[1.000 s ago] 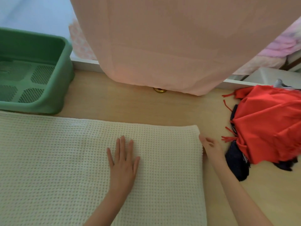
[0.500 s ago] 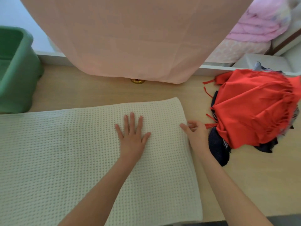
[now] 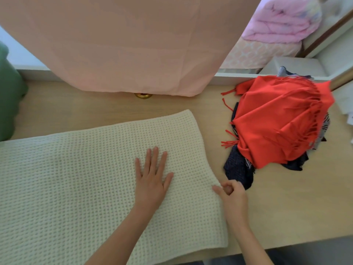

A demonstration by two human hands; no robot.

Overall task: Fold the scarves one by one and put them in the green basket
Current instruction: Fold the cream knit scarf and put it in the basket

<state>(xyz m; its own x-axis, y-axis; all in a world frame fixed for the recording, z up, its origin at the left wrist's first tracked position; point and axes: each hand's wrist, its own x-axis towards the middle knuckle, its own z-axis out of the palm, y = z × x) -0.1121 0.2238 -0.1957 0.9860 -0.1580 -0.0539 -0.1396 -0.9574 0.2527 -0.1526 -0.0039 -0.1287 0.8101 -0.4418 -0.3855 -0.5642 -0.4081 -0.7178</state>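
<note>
A: Your left hand (image 3: 150, 180) lies palm down on the cream waffle-knit scarf (image 3: 86, 178). Its fingers are straight and a little spread, and it grips nothing.

B: Your right hand (image 3: 232, 196) sits just to the right of your left, at that scarf's right edge, with its fingers curled. One fingertip (image 3: 215, 188) touches the edge. I cannot tell whether you pinch the knit or only touch it.

A: The scarf lies spread on the light wooden table (image 3: 296, 203). It runs from your right hand leftwards under your left hand and out past the picture's left side.

B: A crumpled dark navy scarf (image 3: 238, 169) lies just beyond your right hand, just beside your curled fingers. A bright red fringed scarf (image 3: 282, 119) is heaped on top of it, farther ahead and to the right of that hand.

A: The green plastic basket (image 3: 9, 96) stands well to the left of your left hand, beyond the cream scarf's far edge. Only one side of it shows.

B: A pale pink cloth (image 3: 133, 44) hangs straight ahead of your left hand, its hem close to the table. A small round brass fitting (image 3: 143, 95) peeps out under that hem.
</note>
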